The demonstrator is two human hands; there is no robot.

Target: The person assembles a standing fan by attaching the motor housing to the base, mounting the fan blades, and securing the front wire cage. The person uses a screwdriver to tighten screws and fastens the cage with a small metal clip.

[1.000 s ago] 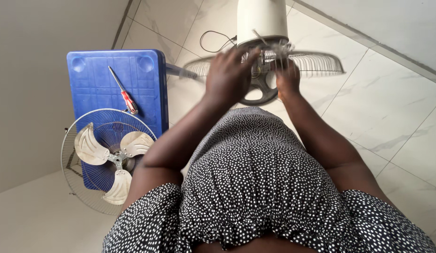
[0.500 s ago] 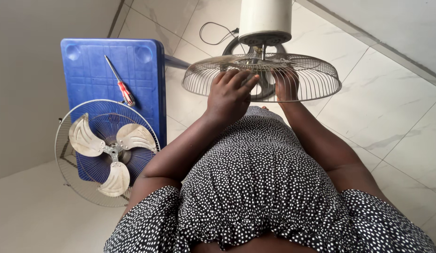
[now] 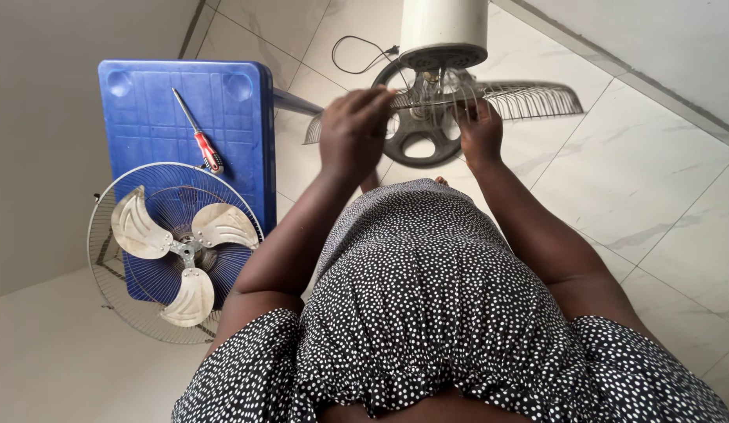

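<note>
A round wire fan guard (image 3: 114,305) holding three silver metal blades (image 3: 176,251) lies on a blue plastic table (image 3: 145,102), beside a red-handled screwdriver (image 3: 198,133). The left hand (image 3: 350,133), fingers curled together, grips the near rim of a second, domed wire fan guard (image 3: 529,100), blurred under the white cylindrical fan motor (image 3: 443,31). The right hand (image 3: 480,133) pinches its wires near the centre.
</note>
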